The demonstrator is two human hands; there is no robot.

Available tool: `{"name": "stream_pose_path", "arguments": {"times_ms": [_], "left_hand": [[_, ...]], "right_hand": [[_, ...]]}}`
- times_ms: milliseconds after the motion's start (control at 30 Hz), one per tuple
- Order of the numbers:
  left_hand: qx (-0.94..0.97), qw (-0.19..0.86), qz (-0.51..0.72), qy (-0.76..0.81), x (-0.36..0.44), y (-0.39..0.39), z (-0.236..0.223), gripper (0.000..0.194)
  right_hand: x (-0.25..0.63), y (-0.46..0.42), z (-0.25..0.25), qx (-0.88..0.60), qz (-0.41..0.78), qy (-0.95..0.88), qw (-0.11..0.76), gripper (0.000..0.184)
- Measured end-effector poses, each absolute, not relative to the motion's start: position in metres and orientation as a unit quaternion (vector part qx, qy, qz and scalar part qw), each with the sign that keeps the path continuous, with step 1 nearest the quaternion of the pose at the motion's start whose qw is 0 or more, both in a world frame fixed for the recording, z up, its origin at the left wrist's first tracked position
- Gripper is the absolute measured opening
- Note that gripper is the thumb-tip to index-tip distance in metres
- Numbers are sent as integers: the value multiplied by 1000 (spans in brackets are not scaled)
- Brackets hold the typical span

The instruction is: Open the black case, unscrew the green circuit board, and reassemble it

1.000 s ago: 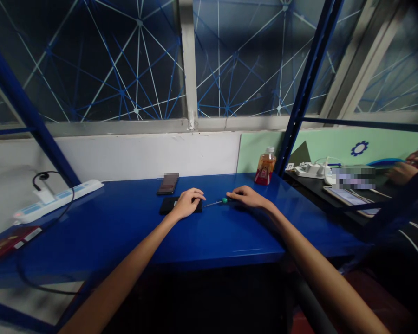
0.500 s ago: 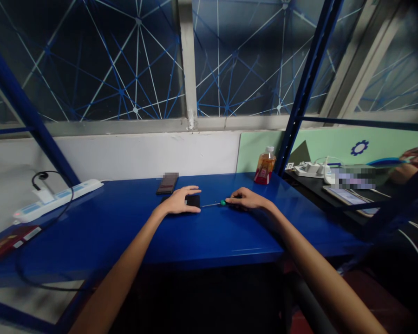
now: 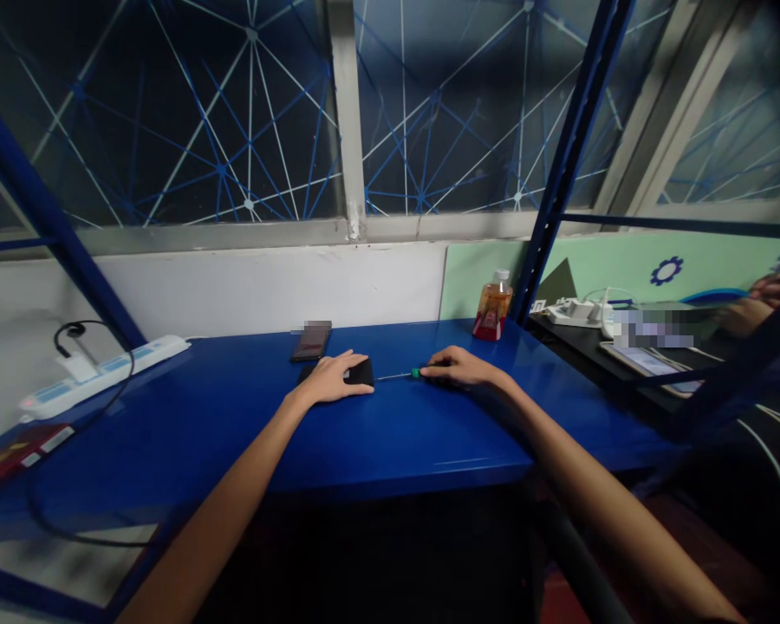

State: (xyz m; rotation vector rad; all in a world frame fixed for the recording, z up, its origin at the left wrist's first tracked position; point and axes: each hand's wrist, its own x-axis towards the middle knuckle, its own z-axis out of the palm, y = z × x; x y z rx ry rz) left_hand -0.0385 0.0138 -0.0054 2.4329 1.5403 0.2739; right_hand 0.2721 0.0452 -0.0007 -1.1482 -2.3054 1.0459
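Note:
My left hand (image 3: 328, 380) lies over a flat black rectangular object (image 3: 362, 373) on the blue table, thumb and fingers spread apart across it. The palm hides the object's left part, and I cannot make out its kind. To the right, my right hand (image 3: 458, 367) is closed around the dark handle of a screwdriver (image 3: 416, 373) with a green collar. Its thin metal shaft lies nearly level and points left, its tip close to the black object's right edge. Behind my left hand a dark phone (image 3: 311, 341) lies on the table.
A drink bottle (image 3: 492, 305) stands at the back right. On the left are a white power strip (image 3: 107, 374) with a black cable and a red box (image 3: 19, 455). Blue posts (image 3: 568, 130) flank the table (image 3: 390, 451). Another person's hand (image 3: 770, 295) shows far right.
The fingers of my left hand have settled lower on the black object. My right hand and the screwdriver stay almost in place. The whole view has shifted slightly.

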Motion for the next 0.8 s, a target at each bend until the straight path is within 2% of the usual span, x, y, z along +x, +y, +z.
{"name": "stream_pose_path", "arguments": {"times_ms": [67,133,300,433,533,667,800], "left_hand": [[839,110,97,525,-37,14,-7,83],[844,96,102,518,-36,15,-10,82],[852,74,137,500,-37,19,-18,80],[847,79,147,505,-37,18,-19,79],[845,83,151,506,-37,17,-18,80],[845,81,146,508,-37,18,-18,82],[847,72,139,507,-36,18,-17,82]], "right_hand": [[270,48,1,-413,327,-826,202,50],[270,53,2,-410,316,-829,213,45],[272,61,0,-395,400,-808,178,45],[272,59,-9,-376,350,-830,217,39],[271,58,-15,-379,328,-838,217,41],[272,61,-18,-362,294,-856,225,33],[273,62,-20,-371,255,-854,260,39]]}}
